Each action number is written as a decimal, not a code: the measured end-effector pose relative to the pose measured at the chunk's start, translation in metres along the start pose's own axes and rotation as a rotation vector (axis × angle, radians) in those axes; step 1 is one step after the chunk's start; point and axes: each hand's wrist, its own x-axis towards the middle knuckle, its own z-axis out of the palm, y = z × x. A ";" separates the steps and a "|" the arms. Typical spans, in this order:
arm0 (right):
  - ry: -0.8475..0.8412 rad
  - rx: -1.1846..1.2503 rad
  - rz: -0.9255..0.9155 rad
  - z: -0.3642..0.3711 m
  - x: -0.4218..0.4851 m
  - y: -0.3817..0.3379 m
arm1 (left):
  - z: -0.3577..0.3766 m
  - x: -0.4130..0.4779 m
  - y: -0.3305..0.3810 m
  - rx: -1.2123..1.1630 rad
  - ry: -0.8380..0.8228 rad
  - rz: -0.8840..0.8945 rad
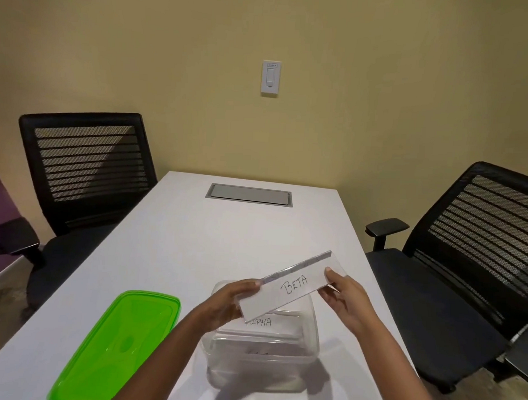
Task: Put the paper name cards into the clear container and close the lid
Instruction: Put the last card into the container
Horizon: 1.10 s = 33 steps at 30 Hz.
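A white name card reading "BETA" [295, 284] hangs tilted above the clear container [261, 366], its right end higher. My left hand [228, 301] grips its lower left end and my right hand [343, 294] pinches its upper right end. Inside the open container lies another card marked "ALPHA" [277, 324], partly hidden by the held card. The green lid [117, 344] lies flat on the table to the left of the container, apart from it.
The white table [209, 242] has a grey cable hatch [249, 194] at its far end. Black mesh office chairs stand at the left [86, 161] and right [466, 254] sides. A wall switch [271, 77] is on the yellow wall.
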 end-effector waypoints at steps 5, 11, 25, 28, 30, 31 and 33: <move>0.003 -0.098 -0.027 -0.008 -0.004 0.006 | -0.009 0.006 -0.005 -0.105 0.144 0.009; 0.062 -0.171 -0.004 0.000 -0.010 0.032 | -0.020 0.017 -0.016 0.083 0.526 -0.025; 0.121 -1.011 -0.083 0.003 -0.011 0.058 | -0.037 0.011 -0.028 0.439 0.728 -0.049; 0.106 -1.159 0.015 0.001 -0.008 0.062 | -0.030 0.005 -0.026 0.645 0.724 -0.102; 0.097 -1.215 0.070 0.002 -0.005 0.065 | -0.024 0.005 -0.026 0.804 0.708 -0.136; 0.089 -1.242 0.096 0.002 -0.004 0.067 | -0.021 0.006 -0.027 0.887 0.687 -0.154; 0.071 -1.314 0.123 0.003 -0.001 0.069 | -0.015 0.008 -0.029 1.017 0.642 -0.182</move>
